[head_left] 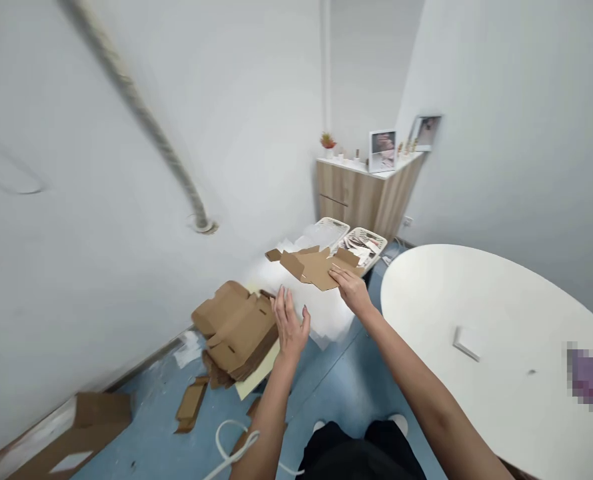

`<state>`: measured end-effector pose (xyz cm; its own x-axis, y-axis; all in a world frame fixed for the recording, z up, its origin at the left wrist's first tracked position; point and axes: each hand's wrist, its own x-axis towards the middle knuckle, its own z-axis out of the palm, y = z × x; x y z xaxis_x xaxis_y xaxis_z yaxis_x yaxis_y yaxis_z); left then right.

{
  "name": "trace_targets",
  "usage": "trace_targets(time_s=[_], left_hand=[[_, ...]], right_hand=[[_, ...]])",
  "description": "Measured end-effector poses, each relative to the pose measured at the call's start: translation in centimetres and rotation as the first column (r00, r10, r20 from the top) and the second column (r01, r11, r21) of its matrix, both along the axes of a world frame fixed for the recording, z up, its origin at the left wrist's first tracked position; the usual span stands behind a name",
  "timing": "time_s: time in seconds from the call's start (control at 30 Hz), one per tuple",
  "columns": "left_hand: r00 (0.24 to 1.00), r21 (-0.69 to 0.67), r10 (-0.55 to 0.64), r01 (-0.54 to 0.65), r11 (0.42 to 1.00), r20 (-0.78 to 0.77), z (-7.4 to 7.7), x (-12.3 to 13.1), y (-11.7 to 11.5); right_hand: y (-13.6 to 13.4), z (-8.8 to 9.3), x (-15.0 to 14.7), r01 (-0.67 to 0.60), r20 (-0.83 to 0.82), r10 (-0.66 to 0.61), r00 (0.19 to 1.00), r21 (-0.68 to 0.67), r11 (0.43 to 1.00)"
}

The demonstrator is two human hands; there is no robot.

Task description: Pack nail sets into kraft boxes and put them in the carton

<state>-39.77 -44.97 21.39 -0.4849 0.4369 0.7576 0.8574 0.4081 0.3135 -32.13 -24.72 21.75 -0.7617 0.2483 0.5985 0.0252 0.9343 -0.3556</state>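
My right hand (350, 288) grips the near edge of a flat, unfolded brown cardboard box blank (316, 265) and holds it up in front of me. My left hand (290, 323) hovers open just below and left of the blank, fingers stretched out, holding nothing. Beneath the left hand, a stack of more flat cardboard blanks (236, 327) lies on the blue floor. Behind the held blank sits a heap of clear plastic bags (321, 307).
A white oval table (486, 333) stands to my right with a small white card (466, 343) on it. Two white baskets (364, 241) and a wooden cabinet (366, 197) sit in the far corner. Loose cardboard pieces (191, 403) and a white cord (226, 440) lie on the floor.
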Motion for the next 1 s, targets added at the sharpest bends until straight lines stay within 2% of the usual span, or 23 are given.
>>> trace_targets(time_s=[0.13, 0.27, 0.37, 0.47, 0.57, 0.63, 0.73, 0.8, 0.87, 0.9, 0.93, 1.0], left_hand=[[0.974, -0.075, -0.224, 0.223, 0.972, -0.015, -0.3, 4.9, 8.7], [0.916, -0.194, -0.402, 0.392, 0.899, -0.010, -1.3, 11.1, 16.5], [0.862, -0.331, -0.506, 0.486, 0.809, 0.030, -2.7, 15.4, 21.0], [0.789, -0.473, -0.607, 0.572, 0.670, 0.094, -5.3, 18.9, 24.3], [0.715, -0.587, -0.674, 0.631, 0.507, 0.187, -8.9, 21.3, 26.3], [0.707, -0.635, -0.659, 0.637, 0.437, 0.256, -11.5, 22.3, 27.0], [0.735, -0.678, -0.553, 0.638, 0.365, 0.393, -14.9, 22.7, 27.1], [0.757, -0.694, -0.477, 0.630, 0.349, 0.447, -16.6, 22.2, 26.9], [0.764, -0.707, -0.449, 0.624, 0.334, 0.463, -17.7, 21.3, 26.8], [0.761, -0.710, -0.453, 0.625, 0.324, 0.464, -18.0, 20.8, 26.8], [0.755, -0.712, -0.461, 0.629, 0.312, 0.466, -18.4, 20.3, 26.8], [0.744, -0.718, -0.468, 0.637, 0.281, 0.477, -18.8, 19.5, 27.0]], right_hand=[[7.0, -1.5, 8.4, 0.219, 0.080, -0.224, 0.971, 0.065, 0.974], [12.2, -3.9, 17.3, 0.387, 0.135, -0.398, 0.907, 0.105, 0.916], [14.3, -6.4, 22.8, 0.484, 0.224, -0.503, 0.835, 0.138, 0.864], [14.7, -9.4, 26.1, 0.578, 0.359, -0.587, 0.725, 0.145, 0.803], [14.0, -12.6, 27.4, 0.611, 0.500, -0.576, 0.647, 0.112, 0.784], [13.3, -14.3, 27.5, 0.596, 0.574, -0.529, 0.625, 0.087, 0.798], [12.5, -16.1, 27.3, 0.560, 0.628, -0.461, 0.626, 0.049, 0.827], [12.2, -16.6, 27.7, 0.522, 0.600, -0.428, 0.676, 0.021, 0.853], [12.3, -16.8, 28.6, 0.521, 0.510, -0.441, 0.738, -0.016, 0.853], [12.4, -16.9, 29.2, 0.558, 0.457, -0.481, 0.749, -0.043, 0.829], [12.6, -16.9, 29.9, 0.622, 0.411, -0.543, 0.732, -0.078, 0.779], [13.3, -17.2, 31.5, 0.780, 0.362, -0.699, 0.617, -0.160, 0.605]])
